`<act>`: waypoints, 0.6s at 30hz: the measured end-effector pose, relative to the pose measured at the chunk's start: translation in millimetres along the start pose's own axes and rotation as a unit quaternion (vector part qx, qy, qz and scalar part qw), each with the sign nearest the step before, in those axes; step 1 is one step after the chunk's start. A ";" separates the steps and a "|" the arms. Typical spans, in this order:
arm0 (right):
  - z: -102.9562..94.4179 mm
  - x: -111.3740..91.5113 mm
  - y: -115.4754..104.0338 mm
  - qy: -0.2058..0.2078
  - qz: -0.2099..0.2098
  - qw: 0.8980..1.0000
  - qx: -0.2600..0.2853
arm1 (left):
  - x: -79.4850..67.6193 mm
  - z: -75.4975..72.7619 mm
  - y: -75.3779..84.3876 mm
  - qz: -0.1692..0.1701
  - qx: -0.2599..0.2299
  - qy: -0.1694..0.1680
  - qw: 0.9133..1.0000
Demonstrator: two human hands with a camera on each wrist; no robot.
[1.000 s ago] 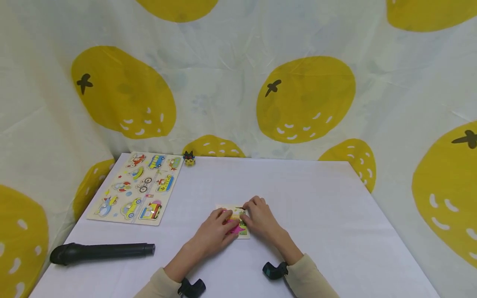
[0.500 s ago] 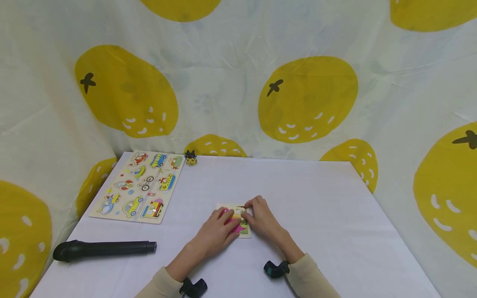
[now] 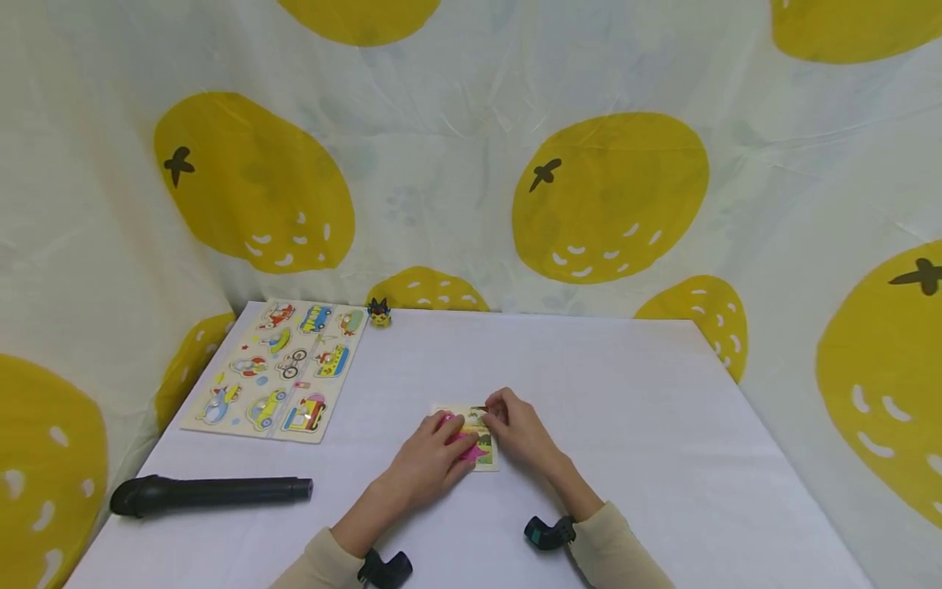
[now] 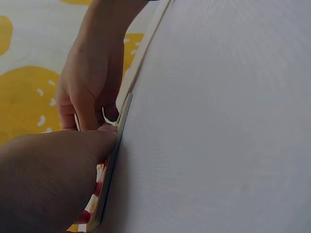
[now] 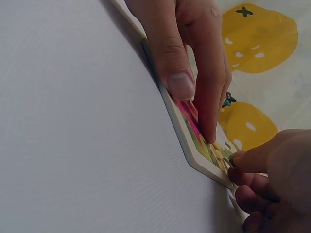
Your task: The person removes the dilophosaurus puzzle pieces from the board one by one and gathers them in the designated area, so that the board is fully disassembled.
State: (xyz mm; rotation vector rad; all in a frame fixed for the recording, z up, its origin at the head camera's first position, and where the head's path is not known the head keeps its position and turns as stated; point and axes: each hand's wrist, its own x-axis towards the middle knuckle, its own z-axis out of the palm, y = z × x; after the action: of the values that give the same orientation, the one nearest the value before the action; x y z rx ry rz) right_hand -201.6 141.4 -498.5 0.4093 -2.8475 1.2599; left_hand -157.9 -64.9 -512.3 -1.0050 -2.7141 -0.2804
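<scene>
Two bare hands meet over a small puzzle board lying on the white surface. Left hand: fingers extended, pressing across its pink area. Right hand: thumb and fingertip pinch a greenish piece at the board's far right corner; cannot tell whether seated or raised. Leftward, well apart: a larger vehicle puzzle, a black stick-like object, a tiny figurine.

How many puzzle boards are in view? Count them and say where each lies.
2. The large board lies at the far left of the table; the small board lies before the person, partly covered by the left hand and right hand.
</scene>
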 end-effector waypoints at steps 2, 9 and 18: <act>1.3 0.5 -0.1 0.000 -0.003 1.000 0.002 | -0.8 -0.3 -0.8 0.001 0.001 -0.002 1.000; -0.7 1.7 2.6 0.007 -0.013 1.000 0.012 | -1.0 -1.9 0.0 0.002 0.013 0.011 1.000; -11.8 10.2 13.1 0.048 0.028 0.998 0.031 | 0.5 -2.6 1.8 -0.017 -0.020 -0.017 1.000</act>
State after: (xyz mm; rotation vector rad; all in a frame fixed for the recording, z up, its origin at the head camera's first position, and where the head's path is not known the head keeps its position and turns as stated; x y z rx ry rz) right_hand -215.8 156.0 -499.0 0.2654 -2.7642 1.3421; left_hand -156.6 -63.9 -509.5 -0.9847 -2.7677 -0.3279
